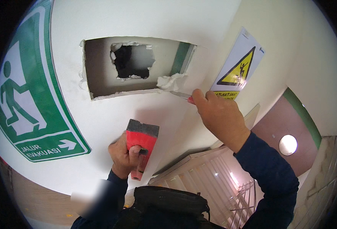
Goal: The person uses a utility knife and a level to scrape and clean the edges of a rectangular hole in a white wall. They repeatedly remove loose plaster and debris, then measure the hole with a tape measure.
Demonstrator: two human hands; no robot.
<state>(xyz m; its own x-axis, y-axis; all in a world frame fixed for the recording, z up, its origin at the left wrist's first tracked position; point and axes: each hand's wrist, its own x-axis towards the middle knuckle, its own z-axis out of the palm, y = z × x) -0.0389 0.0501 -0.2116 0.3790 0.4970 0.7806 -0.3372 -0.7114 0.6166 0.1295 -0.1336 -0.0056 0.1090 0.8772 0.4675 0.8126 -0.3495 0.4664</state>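
My right hand (pixel 223 116) is closed round the red handle of a slim metal-bladed knife (pixel 182 94). The blade's tip meets the lower right edge of a rectangular cut-out (pixel 100 68) in the white wall. Torn, crumbly plasterboard (pixel 171 81) clings to that corner. Below the opening, my left hand (pixel 122 155) grips a red bar with a dark grey end cap (pixel 142 142), which looks like a spirit level tilted toward me. Deeper inside the cut-out, a second panel has a ragged dark hole (pixel 132 63).
A green and white evacuation sign (pixel 42 91) hangs left of the cut-out. A yellow triangle warning sign (pixel 239 65) is on the wall to the right. Stairs (pixel 206 177) with a metal railing (pixel 248 198) descend below right. A black bag (pixel 168 198) sits against my body.
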